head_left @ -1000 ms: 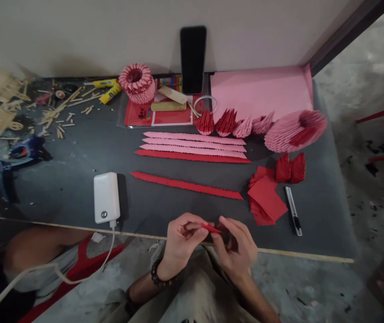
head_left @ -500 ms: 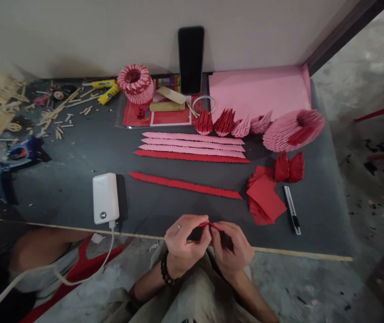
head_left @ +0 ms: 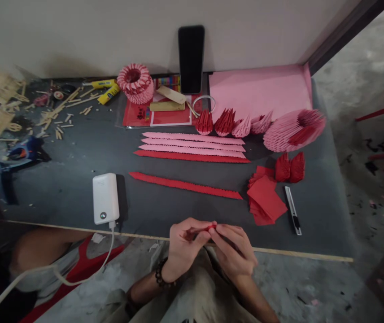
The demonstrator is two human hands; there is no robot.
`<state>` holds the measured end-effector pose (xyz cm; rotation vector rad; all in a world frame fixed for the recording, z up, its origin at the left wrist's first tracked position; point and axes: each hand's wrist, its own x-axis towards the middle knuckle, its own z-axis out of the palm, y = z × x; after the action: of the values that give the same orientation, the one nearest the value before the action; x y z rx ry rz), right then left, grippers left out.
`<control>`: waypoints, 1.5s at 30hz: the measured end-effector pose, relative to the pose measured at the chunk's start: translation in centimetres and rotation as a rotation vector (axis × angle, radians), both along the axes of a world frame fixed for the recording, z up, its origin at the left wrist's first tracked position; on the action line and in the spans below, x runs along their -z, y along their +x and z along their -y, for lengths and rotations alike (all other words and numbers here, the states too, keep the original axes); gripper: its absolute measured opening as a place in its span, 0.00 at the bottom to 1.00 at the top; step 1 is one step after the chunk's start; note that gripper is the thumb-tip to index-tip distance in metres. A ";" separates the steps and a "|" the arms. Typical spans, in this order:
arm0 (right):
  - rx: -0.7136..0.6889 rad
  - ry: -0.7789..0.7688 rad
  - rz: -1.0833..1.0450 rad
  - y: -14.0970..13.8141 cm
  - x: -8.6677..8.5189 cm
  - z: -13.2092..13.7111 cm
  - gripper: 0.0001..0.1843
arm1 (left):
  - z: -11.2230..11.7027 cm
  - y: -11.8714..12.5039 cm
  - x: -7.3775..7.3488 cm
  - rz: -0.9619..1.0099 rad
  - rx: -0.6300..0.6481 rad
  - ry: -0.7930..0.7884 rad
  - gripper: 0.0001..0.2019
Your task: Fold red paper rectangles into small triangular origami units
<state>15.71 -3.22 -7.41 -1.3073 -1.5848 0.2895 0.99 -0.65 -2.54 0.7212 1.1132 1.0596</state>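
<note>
My left hand (head_left: 185, 244) and my right hand (head_left: 234, 251) meet at the near edge of the dark table (head_left: 71, 179), fingertips pinched together on a small piece of red paper (head_left: 208, 228). Most of that paper is hidden by my fingers. A beaded bracelet sits on my left wrist. Just beyond my hands lies a long red paper strip (head_left: 185, 185), and to the right is a stack of red paper squares (head_left: 266, 199).
A white power bank (head_left: 105, 198) with a cable lies left of my hands; a utility knife (head_left: 293, 210) lies right of the squares. Pink and red strips (head_left: 192, 147), folded paper models (head_left: 293, 130), pink sheet (head_left: 259, 89), upright phone (head_left: 191, 58), wooden sticks (head_left: 54, 112). Another person sits at left.
My hands drew together and closed over the red paper, which showed as a longer sliver a second ago. A dark shape entered at the left edge.
</note>
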 end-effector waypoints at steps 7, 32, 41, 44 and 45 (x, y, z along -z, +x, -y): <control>0.022 -0.153 -0.212 -0.4 -2.6 -2.0 0.12 | -0.9 0.2 0.6 -0.266 -0.048 0.239 0.02; 0.055 -0.344 -0.401 0.6 -2.9 -1.6 0.04 | -1.3 1.3 -0.2 -0.780 0.026 0.640 0.10; 0.075 -0.186 0.104 3.4 -2.2 -1.1 0.25 | -3.6 1.4 0.2 -0.726 0.463 0.614 0.16; 0.162 -0.158 0.220 4.1 -1.6 -1.1 0.24 | -4.1 2.8 -0.1 -0.933 0.498 0.629 0.18; 0.177 -0.187 0.237 4.3 -1.4 -1.1 0.22 | -4.5 3.5 -0.1 -1.067 0.458 0.653 0.19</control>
<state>19.97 -2.09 -6.00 -1.6668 -1.6539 0.1795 4.46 3.80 -2.46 2.1122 1.3529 0.5876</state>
